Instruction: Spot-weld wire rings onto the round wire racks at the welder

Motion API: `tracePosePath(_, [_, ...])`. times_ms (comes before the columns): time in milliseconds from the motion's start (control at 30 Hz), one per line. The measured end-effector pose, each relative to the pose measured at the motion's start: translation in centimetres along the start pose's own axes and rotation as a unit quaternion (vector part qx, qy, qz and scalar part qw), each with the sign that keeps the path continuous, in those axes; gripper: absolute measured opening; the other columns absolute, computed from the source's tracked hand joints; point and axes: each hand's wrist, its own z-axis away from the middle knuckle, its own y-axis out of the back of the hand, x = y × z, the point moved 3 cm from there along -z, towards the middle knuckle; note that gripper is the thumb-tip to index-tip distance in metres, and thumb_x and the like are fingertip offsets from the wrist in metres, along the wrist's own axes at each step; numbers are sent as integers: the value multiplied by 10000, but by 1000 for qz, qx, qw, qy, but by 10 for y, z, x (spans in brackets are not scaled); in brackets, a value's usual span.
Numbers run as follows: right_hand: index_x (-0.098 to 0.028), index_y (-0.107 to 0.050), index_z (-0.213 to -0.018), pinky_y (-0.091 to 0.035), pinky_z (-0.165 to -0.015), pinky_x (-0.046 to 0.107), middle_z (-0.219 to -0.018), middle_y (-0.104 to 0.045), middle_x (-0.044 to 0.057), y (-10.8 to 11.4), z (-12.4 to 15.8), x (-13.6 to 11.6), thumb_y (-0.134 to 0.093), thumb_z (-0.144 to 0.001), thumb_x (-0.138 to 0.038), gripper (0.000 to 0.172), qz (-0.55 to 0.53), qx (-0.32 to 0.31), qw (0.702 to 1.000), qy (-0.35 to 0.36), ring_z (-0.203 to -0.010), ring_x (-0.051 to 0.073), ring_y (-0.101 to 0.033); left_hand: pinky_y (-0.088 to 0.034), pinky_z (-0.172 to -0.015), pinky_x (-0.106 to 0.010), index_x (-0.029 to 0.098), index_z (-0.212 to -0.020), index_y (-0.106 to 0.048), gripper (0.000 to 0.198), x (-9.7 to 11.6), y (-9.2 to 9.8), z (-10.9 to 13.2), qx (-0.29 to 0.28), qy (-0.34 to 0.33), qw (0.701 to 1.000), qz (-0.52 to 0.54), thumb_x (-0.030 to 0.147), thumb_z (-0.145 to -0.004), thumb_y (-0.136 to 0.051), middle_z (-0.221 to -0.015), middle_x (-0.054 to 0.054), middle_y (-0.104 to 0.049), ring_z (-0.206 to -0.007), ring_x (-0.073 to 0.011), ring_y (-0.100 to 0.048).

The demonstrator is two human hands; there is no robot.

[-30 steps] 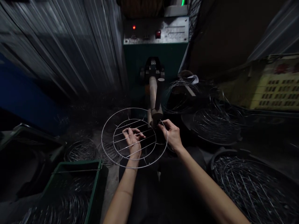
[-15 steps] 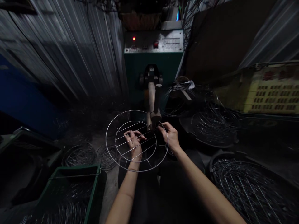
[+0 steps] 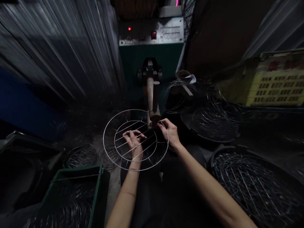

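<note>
A round wire rack [image 3: 124, 159], made of two rings joined by short wires with parallel bars across the inner one, lies level before me. My left hand [image 3: 135, 142] is under its inner ring, thumb and fingers closed around the bars. At the rack's far right edge, my right hand [image 3: 169, 131] pinches beside the outer ring; what sits between its fingertips is too small to make out. The fingertips are close to the lower end of a spot welder's metal arms [image 3: 152, 101], where the rack's edge meets them.
The green machine body [image 3: 128, 58] has a panel with a lit red lamp [image 3: 129, 28]. A green crate [image 3: 101, 183] of wire rings stands at left. On the right are dark tubs [image 3: 215, 158] of wire parts and a yellow crate [image 3: 275, 85]. More wire racks [image 3: 80, 156] lie on the floor.
The view has tilted and shifted slightly, so the machine sits higher and a little left. Both hands and the rack keep nearly the same position against the welder arms.
</note>
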Motion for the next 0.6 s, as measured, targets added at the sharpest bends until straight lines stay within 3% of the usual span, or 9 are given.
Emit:
tracePosePath(167, [-224,-611,-906,-513,-726,289,-784,-680,-1,11,3,0,-543,-797,-370,195,-36,-44,998,-23,-740,156,-653,-465,-496,-220,248,-890,-312,197,12,3,0,-56,18,998,-5,357,-863,-474,-728,41,-556,-506,-87,-548])
tracePosePath(300, [-244,-557,-1149,-513,-807,315,-978,-680,32,43,38,-4,-573,-793,-314,363,9,-84,996,-18,-880,167,-649,-416,-431,-168,255,-903,-341,241,18,7,2,-116,91,989,1,383,-837,-534,-763,49,-563,-469,-58,-517])
tracePosePath(400, [-237,-565,-1151,-523,-787,312,-992,-682,40,56,66,-3,-622,-768,-314,395,-13,-144,989,-37,-871,177,-651,-413,-421,-159,267,-911,-326,263,20,7,5,-97,78,992,14,419,-837,-528,-742,61,-557,-455,-56,-514])
tracePosePath(500, [-213,-654,-968,-526,-715,295,-882,-699,37,55,71,-3,-604,-783,-362,243,-14,-83,995,-51,-780,182,-656,-437,-447,-167,269,-912,-305,276,18,3,11,-56,46,997,18,452,-847,-501,-730,66,-555,-473,-61,-536])
tracePosePath(600, [-196,-668,-864,-510,-645,270,-794,-691,30,47,57,-9,-585,-796,-391,222,-3,-28,999,-42,-709,171,-643,-469,-478,-192,269,-908,-285,296,14,2,16,-26,19,999,19,476,-848,-488,-750,63,-560,-510,-73,-561])
